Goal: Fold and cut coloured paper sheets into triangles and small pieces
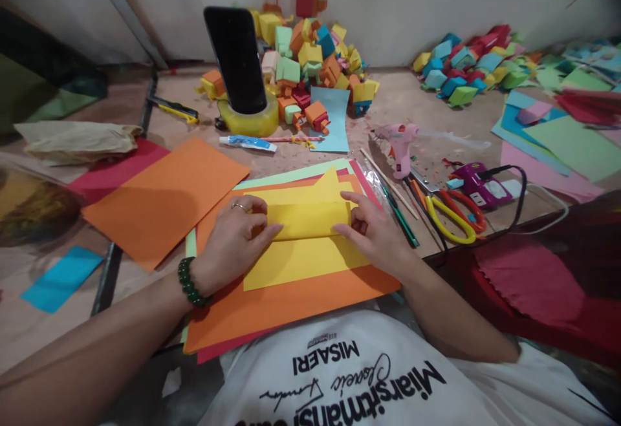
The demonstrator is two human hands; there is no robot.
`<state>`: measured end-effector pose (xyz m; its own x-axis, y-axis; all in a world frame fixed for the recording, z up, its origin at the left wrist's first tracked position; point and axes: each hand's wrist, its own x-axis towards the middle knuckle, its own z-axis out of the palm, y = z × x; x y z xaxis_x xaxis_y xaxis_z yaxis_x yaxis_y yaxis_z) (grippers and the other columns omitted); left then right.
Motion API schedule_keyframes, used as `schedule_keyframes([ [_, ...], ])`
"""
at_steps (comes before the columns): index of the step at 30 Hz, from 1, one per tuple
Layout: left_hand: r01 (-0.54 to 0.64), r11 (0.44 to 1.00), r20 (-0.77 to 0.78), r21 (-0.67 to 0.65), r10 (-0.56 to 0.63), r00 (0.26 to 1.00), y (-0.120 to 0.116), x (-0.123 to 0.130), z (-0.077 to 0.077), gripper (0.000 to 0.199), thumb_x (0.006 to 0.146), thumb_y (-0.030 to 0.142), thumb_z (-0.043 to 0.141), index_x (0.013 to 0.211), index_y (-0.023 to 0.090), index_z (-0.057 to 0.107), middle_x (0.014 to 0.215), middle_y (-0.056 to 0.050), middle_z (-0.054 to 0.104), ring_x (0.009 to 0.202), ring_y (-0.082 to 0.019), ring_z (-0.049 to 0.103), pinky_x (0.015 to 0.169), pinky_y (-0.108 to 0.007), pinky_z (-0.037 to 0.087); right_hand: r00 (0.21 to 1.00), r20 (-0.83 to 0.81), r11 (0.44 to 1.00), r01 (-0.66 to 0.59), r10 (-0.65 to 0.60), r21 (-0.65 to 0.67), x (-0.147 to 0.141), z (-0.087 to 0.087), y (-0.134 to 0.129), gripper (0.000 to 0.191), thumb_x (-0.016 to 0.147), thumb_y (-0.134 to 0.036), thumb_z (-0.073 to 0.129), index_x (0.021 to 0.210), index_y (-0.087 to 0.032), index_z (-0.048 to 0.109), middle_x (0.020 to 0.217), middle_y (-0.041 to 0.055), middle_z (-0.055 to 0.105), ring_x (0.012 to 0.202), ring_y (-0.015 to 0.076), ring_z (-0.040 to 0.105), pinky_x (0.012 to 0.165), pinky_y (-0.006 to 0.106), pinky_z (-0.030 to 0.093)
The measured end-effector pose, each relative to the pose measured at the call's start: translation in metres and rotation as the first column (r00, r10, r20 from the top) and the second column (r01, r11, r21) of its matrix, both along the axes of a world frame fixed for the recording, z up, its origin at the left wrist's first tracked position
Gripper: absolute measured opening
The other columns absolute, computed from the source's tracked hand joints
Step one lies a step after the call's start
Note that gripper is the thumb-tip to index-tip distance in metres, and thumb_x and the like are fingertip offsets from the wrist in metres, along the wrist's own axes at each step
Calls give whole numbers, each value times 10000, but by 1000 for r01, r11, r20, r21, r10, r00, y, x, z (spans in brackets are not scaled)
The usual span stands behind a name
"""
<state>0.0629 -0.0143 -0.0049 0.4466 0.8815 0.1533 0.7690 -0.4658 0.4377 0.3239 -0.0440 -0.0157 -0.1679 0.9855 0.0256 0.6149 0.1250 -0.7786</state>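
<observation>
A folded strip of yellow paper stretches between my two hands. My left hand pinches its left end, thumb in front and fingers curled behind. The right end is gripped by my right hand, thumb below and index finger along the top edge. Beneath the strip lies a flat yellow sheet, and a pointed piece of yellow paper sticks up behind it. Under these is a stack of coloured sheets with an orange sheet on top.
Behind stand a phone in a tape roll and a heap of folded paper blocks. To the right are a pink glue gun, scissors and a purple power adapter. An orange sheet lies left.
</observation>
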Motion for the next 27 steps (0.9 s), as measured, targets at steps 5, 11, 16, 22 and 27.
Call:
schedule_keyframes([
  [5, -7, 999, 35, -35, 8, 999, -1, -1, 6, 446, 853, 518, 502, 551, 202, 589, 939, -71, 642, 906, -226, 567, 846, -392, 473, 999, 50, 1000, -6, 5, 21, -2, 4, 3, 522, 849, -305, 598, 1327, -170, 439, 636, -44, 550, 561, 136, 495, 550, 274, 394],
  [11, -19, 998, 29, -60, 21, 999, 0, -2, 4, 457, 856, 523, 493, 540, 203, 575, 987, -84, 647, 986, -267, 565, 894, -441, 444, 997, 70, 1000, 15, -17, 26, -4, 4, 2, 549, 854, -318, 585, 1354, -164, 417, 657, -33, 542, 576, 149, 507, 540, 288, 393],
  [16, -38, 999, 18, -23, 38, 999, -1, 0, 1, 468, 862, 517, 493, 510, 212, 544, 1000, -65, 657, 990, -259, 555, 889, -441, 438, 996, 72, 997, 51, -55, 52, -3, 1, 4, 604, 823, -331, 618, 1364, -157, 414, 689, -29, 561, 586, 146, 520, 559, 291, 414],
  [22, -50, 999, 1, 8, 50, 999, -3, 0, 0, 418, 835, 480, 556, 516, 210, 555, 1055, -59, 652, 1049, -281, 543, 958, -489, 407, 997, 64, 998, 50, -52, 33, -2, -1, 6, 596, 819, -333, 617, 1359, -170, 425, 692, -26, 573, 597, 148, 522, 589, 295, 421],
  [27, -27, 999, 78, -25, 29, 997, -1, -2, -1, 410, 869, 486, 536, 569, 209, 572, 1115, -80, 623, 1083, -281, 557, 957, -469, 438, 999, 6, 999, 50, -50, 11, 1, -2, 6, 572, 847, -336, 589, 1362, -146, 425, 673, -34, 551, 586, 144, 511, 580, 292, 413],
])
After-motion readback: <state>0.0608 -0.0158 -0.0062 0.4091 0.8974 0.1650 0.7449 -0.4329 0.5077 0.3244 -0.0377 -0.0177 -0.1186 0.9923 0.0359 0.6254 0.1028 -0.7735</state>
